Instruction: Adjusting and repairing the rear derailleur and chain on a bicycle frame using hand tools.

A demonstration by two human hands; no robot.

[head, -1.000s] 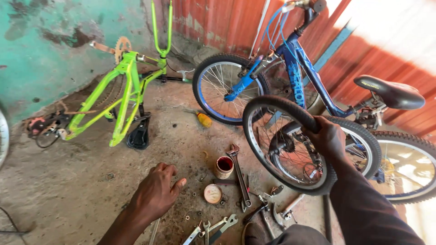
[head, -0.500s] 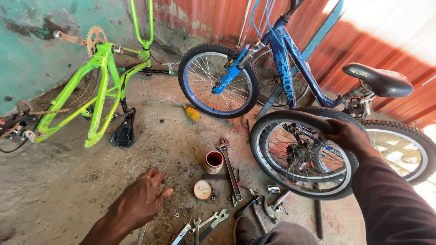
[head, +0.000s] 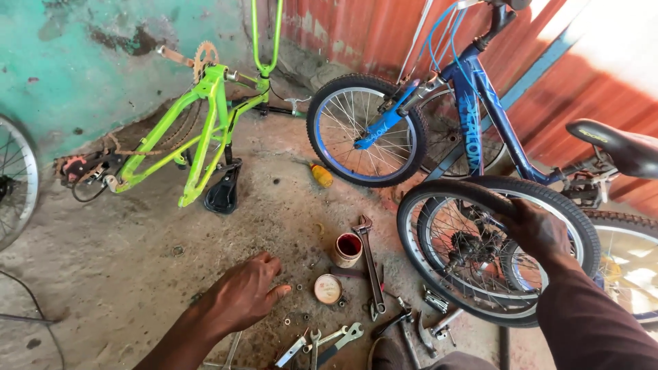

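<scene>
While the right hand (head: 538,229) gripped the upright black-tyred loose spoked wheel (head: 480,250) at its upper rim, the left hand (head: 243,294) hovered empty, fingers loosely spread, left of it. Nearer that hand, a round tin lid (head: 327,288) lay just rightward, wheelward.

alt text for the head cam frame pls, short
A person's right hand grips the tyre of a loose bicycle wheel held upright, while the left hand hovers over small parts, an open tin and wrenches on a dirty concrete floor. A green bike frame lies upside down; a blue bicycle stands behind.
</scene>
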